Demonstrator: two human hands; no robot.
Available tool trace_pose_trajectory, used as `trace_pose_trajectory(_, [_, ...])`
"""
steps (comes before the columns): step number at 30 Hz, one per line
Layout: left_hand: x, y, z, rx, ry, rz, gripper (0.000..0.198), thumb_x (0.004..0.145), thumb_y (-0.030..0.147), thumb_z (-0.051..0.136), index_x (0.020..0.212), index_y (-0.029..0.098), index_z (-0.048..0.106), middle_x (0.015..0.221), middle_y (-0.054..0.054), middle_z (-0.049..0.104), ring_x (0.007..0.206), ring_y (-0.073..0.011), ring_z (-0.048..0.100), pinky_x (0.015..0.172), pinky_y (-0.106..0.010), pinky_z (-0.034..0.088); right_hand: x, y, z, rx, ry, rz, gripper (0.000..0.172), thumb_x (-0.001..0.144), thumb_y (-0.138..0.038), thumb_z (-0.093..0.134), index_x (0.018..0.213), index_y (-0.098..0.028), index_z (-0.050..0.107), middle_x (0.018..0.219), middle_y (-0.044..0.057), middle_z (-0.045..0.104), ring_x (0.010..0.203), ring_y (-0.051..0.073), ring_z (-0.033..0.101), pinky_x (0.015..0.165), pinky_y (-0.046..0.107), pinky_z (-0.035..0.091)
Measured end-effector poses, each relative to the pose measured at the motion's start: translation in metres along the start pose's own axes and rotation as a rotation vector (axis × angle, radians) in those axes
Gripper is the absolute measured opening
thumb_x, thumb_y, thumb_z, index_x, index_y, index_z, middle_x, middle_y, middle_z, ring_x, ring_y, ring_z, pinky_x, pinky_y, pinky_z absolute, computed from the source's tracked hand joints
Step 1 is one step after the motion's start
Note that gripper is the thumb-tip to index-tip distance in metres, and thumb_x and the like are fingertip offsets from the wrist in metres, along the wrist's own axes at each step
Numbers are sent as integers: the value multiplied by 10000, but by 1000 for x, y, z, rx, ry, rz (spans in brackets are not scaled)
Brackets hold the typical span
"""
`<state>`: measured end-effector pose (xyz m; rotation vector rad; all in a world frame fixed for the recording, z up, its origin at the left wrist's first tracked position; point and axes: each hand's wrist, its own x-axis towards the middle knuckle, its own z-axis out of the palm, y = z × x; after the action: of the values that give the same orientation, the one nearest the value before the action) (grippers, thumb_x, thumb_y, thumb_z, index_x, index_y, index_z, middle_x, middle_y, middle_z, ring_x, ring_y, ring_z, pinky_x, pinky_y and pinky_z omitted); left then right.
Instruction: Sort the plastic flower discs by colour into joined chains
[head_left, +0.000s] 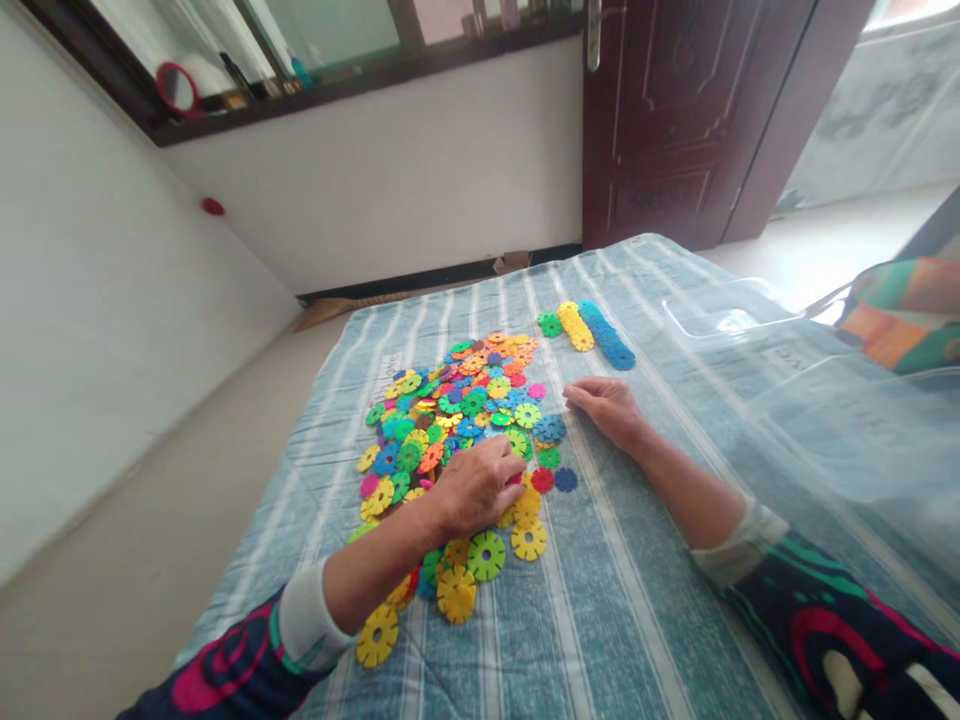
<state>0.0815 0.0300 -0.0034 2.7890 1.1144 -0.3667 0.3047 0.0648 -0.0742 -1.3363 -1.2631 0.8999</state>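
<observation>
Notched plastic discs in many colours form a wide pile (pixel 450 400) on a striped blue-grey cloth (pixel 600 580). My left hand (pixel 480 485) reaches over the right side of the pile, its fingers curled down among yellow and red discs; what lies between the fingertips is too small to make out. To the right of the pile, my right hand (pixel 606 408) rests near the cloth with thumb and fingers pinched together, and anything in the pinch is hidden. Beyond it lie a green disc (pixel 550 325), an overlapping yellow row (pixel 576 327) and a longer blue row (pixel 606 335).
At the right are a clear plastic container (pixel 731 325) and a larger clear plastic piece (pixel 862 430). Colourful fabric (pixel 907 315) is behind them. A wall, a window ledge and a dark red door (pixel 667 120) stand past the cloth's far edge.
</observation>
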Motion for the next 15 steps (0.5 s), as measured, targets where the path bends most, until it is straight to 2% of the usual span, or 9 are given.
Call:
trace_pose_trajectory(3, [3,-4,-1,-48,-36,3,45,810,227,554,826,200,585,895,-38,554,835,-185,534,706,-289,402,0,0,0,5,-2,-5,292,723,-427,607,618,-169,694,593,10,654,584,138,527,584,257,384])
trace_pose_trajectory(8, [9,-12,3,-168,-3,-28,70,691,207,597,723,192,537,799,-9,526,718,-152,485,620,-267,350,-1,-3,0,6,3,-6,284,722,-416,606,612,-168,693,602,11,655,600,142,533,599,260,384])
trace_pose_trajectory(11, [11,-16,3,-312,5,-59,83,635,170,602,655,180,522,723,13,516,658,-125,465,593,-248,338,-1,-4,-1,-5,4,2,289,718,-419,606,604,-167,690,582,7,641,590,140,523,594,261,378])
trace_pose_trajectory(15, [12,-21,1,-567,9,-111,84,640,175,584,575,167,531,622,31,501,607,-106,469,569,-225,344,-1,-4,-1,-9,-1,11,287,718,-418,607,605,-166,687,571,2,629,579,138,521,585,260,372])
